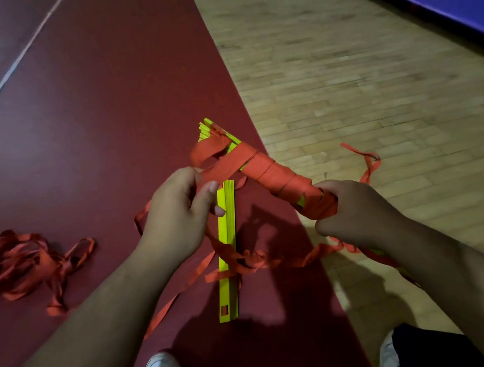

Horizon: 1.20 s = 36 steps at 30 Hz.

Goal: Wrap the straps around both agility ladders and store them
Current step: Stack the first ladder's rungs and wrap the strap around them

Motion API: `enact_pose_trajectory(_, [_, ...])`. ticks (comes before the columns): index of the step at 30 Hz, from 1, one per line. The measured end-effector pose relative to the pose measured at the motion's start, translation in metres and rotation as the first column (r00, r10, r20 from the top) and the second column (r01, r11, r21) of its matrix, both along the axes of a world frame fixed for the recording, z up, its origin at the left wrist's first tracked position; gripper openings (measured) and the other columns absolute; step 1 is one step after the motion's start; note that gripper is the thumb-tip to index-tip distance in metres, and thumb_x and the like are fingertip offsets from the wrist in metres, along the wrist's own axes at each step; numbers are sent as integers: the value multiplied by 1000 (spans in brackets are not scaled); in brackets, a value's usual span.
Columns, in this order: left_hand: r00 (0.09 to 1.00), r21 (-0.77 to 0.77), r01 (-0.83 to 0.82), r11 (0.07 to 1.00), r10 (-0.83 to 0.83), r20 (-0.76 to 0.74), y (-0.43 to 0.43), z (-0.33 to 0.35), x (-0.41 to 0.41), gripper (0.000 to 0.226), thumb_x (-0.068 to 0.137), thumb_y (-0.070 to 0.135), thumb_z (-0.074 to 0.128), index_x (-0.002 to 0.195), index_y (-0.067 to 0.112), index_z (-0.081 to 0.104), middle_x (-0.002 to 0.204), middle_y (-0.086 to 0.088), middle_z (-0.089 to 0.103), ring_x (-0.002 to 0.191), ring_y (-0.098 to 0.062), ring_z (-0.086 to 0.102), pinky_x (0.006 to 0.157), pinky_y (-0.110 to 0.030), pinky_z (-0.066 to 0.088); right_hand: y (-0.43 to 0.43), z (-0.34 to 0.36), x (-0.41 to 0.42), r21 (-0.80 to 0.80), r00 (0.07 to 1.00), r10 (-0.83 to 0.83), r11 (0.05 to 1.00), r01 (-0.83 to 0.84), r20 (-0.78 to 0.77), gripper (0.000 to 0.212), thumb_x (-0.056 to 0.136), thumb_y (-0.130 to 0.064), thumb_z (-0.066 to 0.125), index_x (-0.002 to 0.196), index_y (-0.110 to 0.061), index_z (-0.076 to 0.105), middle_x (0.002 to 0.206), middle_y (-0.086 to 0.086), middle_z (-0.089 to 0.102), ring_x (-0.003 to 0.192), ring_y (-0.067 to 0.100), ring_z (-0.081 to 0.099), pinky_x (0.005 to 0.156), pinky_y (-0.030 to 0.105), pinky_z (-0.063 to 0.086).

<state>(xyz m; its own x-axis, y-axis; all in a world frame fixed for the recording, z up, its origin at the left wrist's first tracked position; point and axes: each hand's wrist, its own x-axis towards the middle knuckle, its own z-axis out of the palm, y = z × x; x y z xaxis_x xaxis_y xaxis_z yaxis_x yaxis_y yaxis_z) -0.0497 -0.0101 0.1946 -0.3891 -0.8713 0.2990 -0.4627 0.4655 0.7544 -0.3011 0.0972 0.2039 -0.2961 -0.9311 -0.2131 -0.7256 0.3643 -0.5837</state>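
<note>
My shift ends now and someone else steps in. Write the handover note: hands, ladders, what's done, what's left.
Left hand pinches the red strap, drawn taut off the first ladder.
Right hand grips that ladder's near end. Its middle is wrapped; the far rungs are bare.
Second ladder lies on the red mat, with straps loose across it. A loose strap pile lies to the left.
Left to do: finish this wrap, wrap the second ladder, store both.
</note>
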Motion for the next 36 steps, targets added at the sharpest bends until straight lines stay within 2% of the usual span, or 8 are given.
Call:
enact_pose_trajectory(4, [978, 186, -3, 983, 42, -204, 0, 3, -2, 23, 102, 16, 51, 83, 25, 59, 65, 11, 60, 63, -10, 58, 64, -30, 54, 0, 1, 0, -27, 1000, 4, 1000, -4, 19, 36, 59, -23, 71, 83, -49, 61, 65, -16, 64, 59, 4, 60, 58, 27, 45])
enact_pose_trajectory(8, [993, 131, 22, 991, -6, -117, -2, 4, 1, 21, 104, 16, 48, 90, 26, 60, 67, 8, 64, 62, -6, 57, 64, -31, 45, -1, 1, 1, -13, 999, 9, 1000, -8, 53, 50, 54, -29, 69, 98, -52, 56, 78, -12, 67, 66, 4, 63, 60, 27, 46])
enact_pose_trajectory(17, [990, 57, -7, 998, 15, -140, -1, 7, 2, 11, 88, 27, 61, 87, 37, 63, 75, 3, 66, 74, -12, 64, 71, -26, 47, 2, 5, -2, 11, 992, 59, 998, -61, 111, 49, 68, -22, 84, 94, -54, 56, 86, -12, 70, 75, 2, 67, 71, 28, 53])
enact_pose_trajectory(21, [940, 341, 166, 925, -45, -337, 2, 7, -5, 26, 99, 3, 54, 109, 27, 55, 68, 8, 63, 75, -18, 70, 73, -31, 55, 0, 0, -3, 5, 992, 44, 999, -45, 121, 46, 70, -24, 84, 103, -47, 61, 89, -10, 71, 81, 6, 68, 79, 32, 55])
enact_pose_trajectory(25, [989, 479, 96, 873, -28, -147, 3, -2, -8, 22, 100, 21, 51, 83, 15, 63, 75, -1, 67, 69, -23, 65, 75, -40, 50, -1, -4, -2, 53, 985, 75, 995, -84, 156, 45, 72, -24, 84, 106, -44, 62, 95, -11, 72, 89, 5, 67, 86, 35, 55])
enact_pose_trajectory(28, [972, 537, 45, 843, 88, -220, 8, -2, -16, 25, 101, 15, 46, 79, 15, 58, 70, 0, 53, 66, -20, 53, 69, -33, 44, -2, -7, -2, 93, 970, 77, 991, -100, 230, 55, 70, -21, 86, 118, -38, 63, 99, -11, 75, 93, 6, 70, 93, 38, 54])
enact_pose_trajectory(31, [941, 492, 55, 869, 119, -316, 9, 3, -17, 19, 88, 32, 48, 76, 19, 54, 62, 2, 42, 57, -14, 39, 59, -32, 33, -2, -6, -2, 115, 925, 69, 986, -120, 373, 58, 70, -13, 87, 121, -30, 66, 99, -8, 78, 94, 10, 73, 95, 37, 55])
enact_pose_trajectory(36, [957, 319, 88, 944, 9, -292, 2, 3, -3, 31, 89, 43, 58, 80, 13, 58, 65, 2, 43, 59, -10, 36, 53, -26, 30, -1, 2, -2, 98, 812, 92, 979, -181, 577, 46, 65, -3, 84, 107, -20, 72, 96, 6, 78, 88, 22, 75, 72, 26, 56])
